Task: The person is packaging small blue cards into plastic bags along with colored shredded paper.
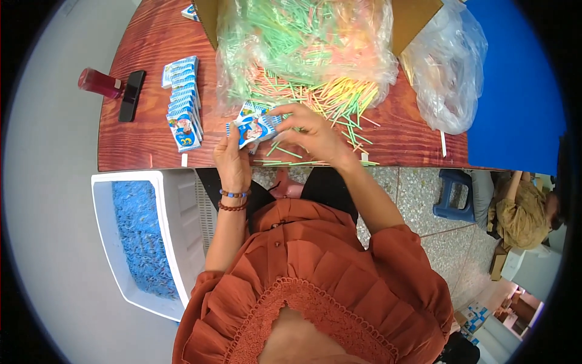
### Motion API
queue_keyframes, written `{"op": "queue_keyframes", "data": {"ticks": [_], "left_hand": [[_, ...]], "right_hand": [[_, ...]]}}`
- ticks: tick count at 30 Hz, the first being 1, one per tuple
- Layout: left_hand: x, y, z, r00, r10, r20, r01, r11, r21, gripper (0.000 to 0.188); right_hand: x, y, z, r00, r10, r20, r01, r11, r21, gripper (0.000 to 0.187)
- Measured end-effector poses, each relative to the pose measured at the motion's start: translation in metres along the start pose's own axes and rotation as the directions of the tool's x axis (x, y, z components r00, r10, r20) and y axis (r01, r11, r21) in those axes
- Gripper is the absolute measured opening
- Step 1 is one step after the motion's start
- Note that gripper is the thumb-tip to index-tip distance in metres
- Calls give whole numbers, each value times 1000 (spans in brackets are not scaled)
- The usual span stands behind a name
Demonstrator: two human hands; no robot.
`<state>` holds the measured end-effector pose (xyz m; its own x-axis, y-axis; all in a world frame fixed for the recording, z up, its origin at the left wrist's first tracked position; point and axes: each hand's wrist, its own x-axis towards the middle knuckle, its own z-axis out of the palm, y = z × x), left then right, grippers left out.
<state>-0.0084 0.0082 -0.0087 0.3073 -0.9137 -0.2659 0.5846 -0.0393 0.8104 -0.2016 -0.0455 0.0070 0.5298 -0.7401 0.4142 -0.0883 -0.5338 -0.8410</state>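
Observation:
Above the table's near edge I hold a small blue-and-white printed packet (253,125). My left hand (232,159) grips its left side, thumb on the front. The bent fingers of my right hand (314,132) close on its right edge; their exact grip is partly hidden. Just beyond and to the right, a heap of thin pastel sticks, like little straws (339,97), in green, pink and yellow, spills over the table. They come from a clear plastic bag (303,36) inside an open cardboard box (418,24). Left of my hands lies an overlapping row of similar packets (183,109).
On the table's left are a dark phone (131,96) and a red bottle (100,83). A crumpled clear bag (448,67) hangs over the right. Below left stands a white bin (167,236) of blue pieces; right, a blue stool (454,195) and another person (526,212).

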Motion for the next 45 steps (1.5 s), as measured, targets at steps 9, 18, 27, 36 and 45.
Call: {"op": "queue_keyframes", "data": {"ticks": [9, 18, 27, 36, 45], "left_hand": [[0, -1, 3, 998, -16, 56, 17, 1000, -12, 22], [3, -4, 2, 998, -25, 57, 28, 998, -54, 22], [3, -4, -3, 997, -44, 67, 48, 998, -46, 21], [4, -5, -3, 998, -37, 52, 40, 997, -65, 21], [10, 2, 6, 998, -36, 58, 44, 988, -145, 22]], "right_hand": [[-20, 17, -124, 982, 161, 95, -11, 554, -832, 22], [-9, 46, -119, 944, 124, 306, 251, 333, -909, 8], [-10, 55, -121, 936, 149, 320, 254, 346, -903, 19], [6, 49, -84, 928, 373, 0, -357, 889, -288, 27], [32, 42, -42, 816, 545, 193, -450, 389, 804, 22]]}}
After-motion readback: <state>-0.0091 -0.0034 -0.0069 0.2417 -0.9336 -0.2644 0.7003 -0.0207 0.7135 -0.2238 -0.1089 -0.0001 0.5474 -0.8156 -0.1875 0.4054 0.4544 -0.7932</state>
